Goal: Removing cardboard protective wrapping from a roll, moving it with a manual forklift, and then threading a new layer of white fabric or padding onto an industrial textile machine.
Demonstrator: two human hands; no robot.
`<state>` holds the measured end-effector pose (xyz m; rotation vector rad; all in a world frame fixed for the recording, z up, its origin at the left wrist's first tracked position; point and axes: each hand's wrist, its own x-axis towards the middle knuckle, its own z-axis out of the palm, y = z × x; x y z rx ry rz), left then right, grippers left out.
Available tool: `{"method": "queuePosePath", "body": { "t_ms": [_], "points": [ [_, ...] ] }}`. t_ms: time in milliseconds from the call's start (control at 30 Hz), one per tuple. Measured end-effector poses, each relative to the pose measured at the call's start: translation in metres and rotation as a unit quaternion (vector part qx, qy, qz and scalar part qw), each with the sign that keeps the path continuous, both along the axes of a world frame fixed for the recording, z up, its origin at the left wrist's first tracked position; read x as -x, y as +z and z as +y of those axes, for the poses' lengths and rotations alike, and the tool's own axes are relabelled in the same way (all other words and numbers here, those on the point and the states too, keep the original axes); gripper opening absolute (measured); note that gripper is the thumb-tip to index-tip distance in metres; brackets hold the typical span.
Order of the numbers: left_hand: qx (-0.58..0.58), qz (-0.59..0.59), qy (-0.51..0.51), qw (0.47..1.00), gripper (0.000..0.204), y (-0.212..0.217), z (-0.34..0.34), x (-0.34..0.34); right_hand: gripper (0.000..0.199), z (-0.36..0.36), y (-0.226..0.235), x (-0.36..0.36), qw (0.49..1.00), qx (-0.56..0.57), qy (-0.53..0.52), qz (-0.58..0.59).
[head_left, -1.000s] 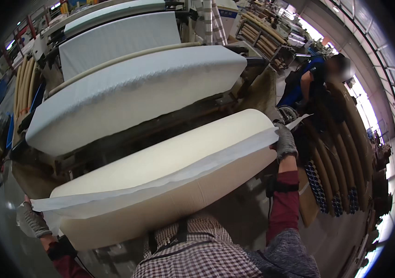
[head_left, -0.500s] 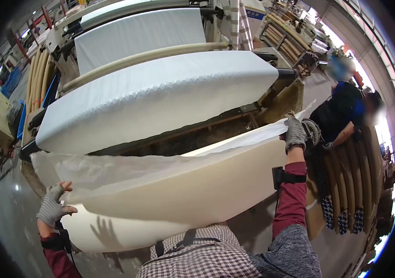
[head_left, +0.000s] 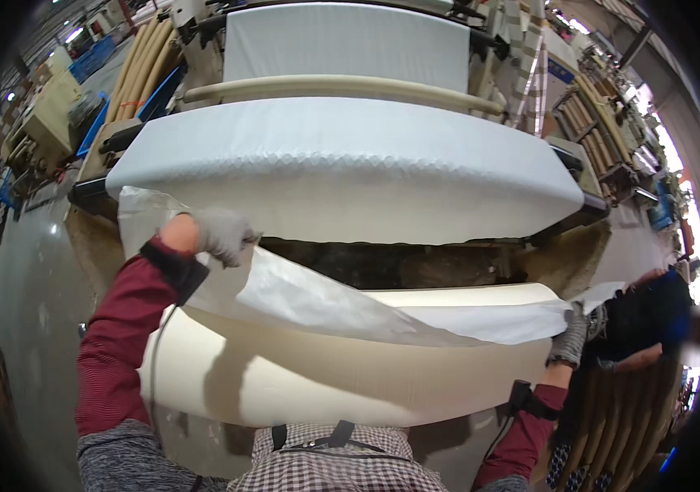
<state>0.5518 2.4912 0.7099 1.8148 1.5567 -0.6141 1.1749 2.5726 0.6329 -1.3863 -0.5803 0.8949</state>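
A large cream roll (head_left: 350, 385) lies crosswise right in front of me. Over its far side runs a thin, translucent white plastic sheet (head_left: 309, 291), folded over along part of its length. My left hand (head_left: 223, 236), in a grey striped glove with bare fingertips, is closed on the sheet's raised edge at the left. At the right end of the roll, my right hand (head_left: 570, 336), gloved alike, is closed on the sheet's other end. White fabric (head_left: 342, 172) hangs over the machine beyond the roll.
A pale bar (head_left: 342, 84) spans the machine behind the fabric. Cardboard tubes (head_left: 136, 70) lean at the far left. A co-worker in dark clothes (head_left: 645, 316) stands close on my right, above more brown tubes (head_left: 624, 418). Grey floor (head_left: 26, 328) shows at the left.
My left hand has gone from open beside the roll's left end to gripping the sheet farther up and inward, lifting its edge. My right hand still holds its end. The view has swung right.
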Motion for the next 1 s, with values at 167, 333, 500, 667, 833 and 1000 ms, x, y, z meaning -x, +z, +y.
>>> {"method": "queuePosePath", "body": {
  "t_ms": [167, 333, 500, 667, 833, 1000],
  "points": [
    [-0.058, 0.085, 0.057, 0.993, 0.027, 0.025, -0.085, 0.061, 0.037, 0.021, 0.026, -0.002, 0.992, 0.07, 0.06, -0.084],
    [-0.481, 0.068, 0.067, 0.871, 0.024, 0.035, -0.149, 0.078, 0.037, 0.091, -0.006, -0.015, 0.977, 0.048, 0.088, -0.19],
    [-0.607, 0.09, -0.002, 0.79, 0.023, 0.008, -0.129, 0.109, 0.045, 0.12, 0.007, 0.053, 0.95, 0.16, 0.134, -0.233],
    [-0.589, 0.085, 0.008, 0.804, 0.021, -0.015, -0.098, 0.126, 0.041, 0.13, 0.01, 0.063, 0.944, 0.19, 0.127, -0.238],
    [-0.584, 0.093, 0.004, 0.806, 0.014, -0.022, -0.086, 0.141, 0.045, 0.138, 0.006, 0.074, 0.951, 0.203, 0.104, -0.209],
    [-0.562, 0.156, 0.078, 0.808, 0.017, -0.04, -0.069, 0.149, 0.051, 0.15, -0.003, 0.068, 0.946, 0.205, 0.092, -0.234]
  ]
}}
